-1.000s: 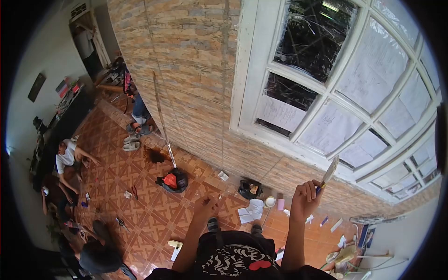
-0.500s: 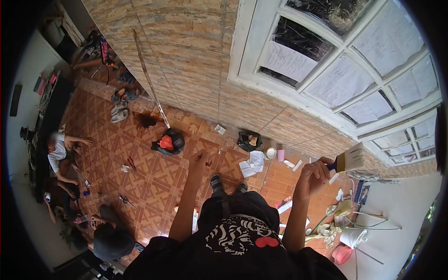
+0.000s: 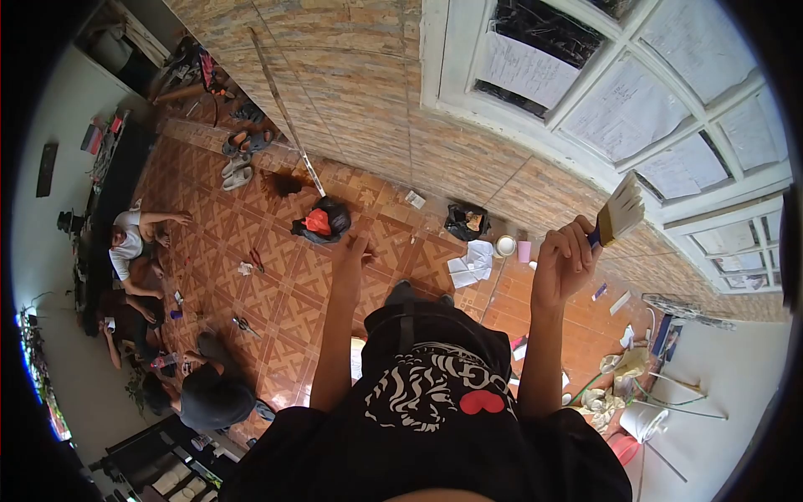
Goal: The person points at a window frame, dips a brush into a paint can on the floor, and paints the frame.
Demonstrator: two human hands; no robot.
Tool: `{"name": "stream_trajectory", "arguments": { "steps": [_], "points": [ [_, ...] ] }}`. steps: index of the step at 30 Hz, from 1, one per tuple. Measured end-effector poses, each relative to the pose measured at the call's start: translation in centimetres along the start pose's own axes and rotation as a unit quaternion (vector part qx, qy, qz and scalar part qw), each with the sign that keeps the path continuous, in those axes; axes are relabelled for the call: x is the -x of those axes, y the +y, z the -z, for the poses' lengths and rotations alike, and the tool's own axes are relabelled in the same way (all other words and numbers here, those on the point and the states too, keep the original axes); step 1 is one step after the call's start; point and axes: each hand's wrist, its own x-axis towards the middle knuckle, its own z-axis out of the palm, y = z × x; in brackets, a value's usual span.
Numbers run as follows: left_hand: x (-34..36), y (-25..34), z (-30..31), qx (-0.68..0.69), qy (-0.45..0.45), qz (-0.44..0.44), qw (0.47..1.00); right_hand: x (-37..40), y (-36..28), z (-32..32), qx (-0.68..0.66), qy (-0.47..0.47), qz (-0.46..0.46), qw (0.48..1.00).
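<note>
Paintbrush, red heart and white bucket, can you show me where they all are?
Paintbrush (image 3: 621, 210): head view, on its pale bristles.
Red heart (image 3: 483, 402): head view, in its middle.
White bucket (image 3: 641, 422): head view, on its outer wall.

The right hand (image 3: 565, 261) grips a paintbrush (image 3: 621, 211) by its handle, pale bristles pointing away from the fist. The left hand (image 3: 351, 253), fingers loosely bent, hangs above the tiled floor (image 3: 209, 251). Along the floor's edge by the stone-patterned wall (image 3: 351, 100) are a black bag (image 3: 338, 219), white paper (image 3: 471, 265), a round tub (image 3: 505, 245) and a pink cup (image 3: 524, 252). Near the opposite edge sits a person in a white top (image 3: 125, 243).
</note>
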Motion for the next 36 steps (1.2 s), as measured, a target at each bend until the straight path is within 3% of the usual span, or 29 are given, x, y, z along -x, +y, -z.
{"name": "stream_trajectory", "arguments": {
  "steps": [5, 7, 11, 15, 18, 23, 24, 27, 30, 31, 33, 36],
  "points": [
    [0.4, -0.2, -2.4, 0.007, -0.009, -0.017, 1.000, 0.0, -1.2, -0.8, 0.020, -0.005, -0.015, 1.000],
    [0.6, -0.5, -3.8, -0.023, -0.011, 0.043, 0.999, 0.0, -1.3, -1.1, 0.047, -0.033, -0.013, 0.998],
    [-1.1, -2.2, -5.5, -0.032, -0.090, 0.083, 0.992, -1.0, -1.0, -2.0, 0.013, -0.018, -0.001, 1.000],
    [-5.9, -3.4, -5.8, -0.043, -0.148, 0.111, 0.982, -3.7, -0.6, -0.6, 0.050, -0.045, 0.029, 0.997],
    [-10.3, -1.7, -5.3, -0.028, -0.220, 0.077, 0.972, -7.3, 1.3, 0.0, 0.062, -0.051, 0.038, 0.996],
    [-17.4, 3.2, -4.3, -0.050, -0.196, 0.107, 0.973, -13.8, 5.7, -1.0, 0.140, -0.069, 0.066, 0.986],
    [-19.4, 3.5, -3.8, -0.061, -0.215, 0.068, 0.972, -14.9, 6.4, -1.4, 0.166, -0.070, 0.075, 0.981],
    [-23.5, 6.5, -2.7, -0.059, -0.250, 0.062, 0.964, -17.9, 7.7, -2.7, 0.217, -0.106, 0.096, 0.966],
    [-27.0, 8.5, -1.4, -0.089, -0.266, 0.047, 0.959, -20.6, 9.1, -5.8, 0.400, -0.160, 0.142, 0.891],
    [-28.1, 8.9, -1.0, -0.095, -0.268, 0.045, 0.958, -21.4, 9.3, -6.7, 0.403, -0.161, 0.151, 0.888],
    [-29.9, 9.5, -0.4, -0.093, -0.282, 0.038, 0.954, -22.6, 9.9, -8.7, 0.585, -0.202, 0.184, 0.764],
    [-31.5, 9.7, 0.8, -0.090, -0.262, 0.041, 0.960, -24.1, 10.9, -10.8, 0.682, -0.181, 0.239, 0.667]
  ]
}}
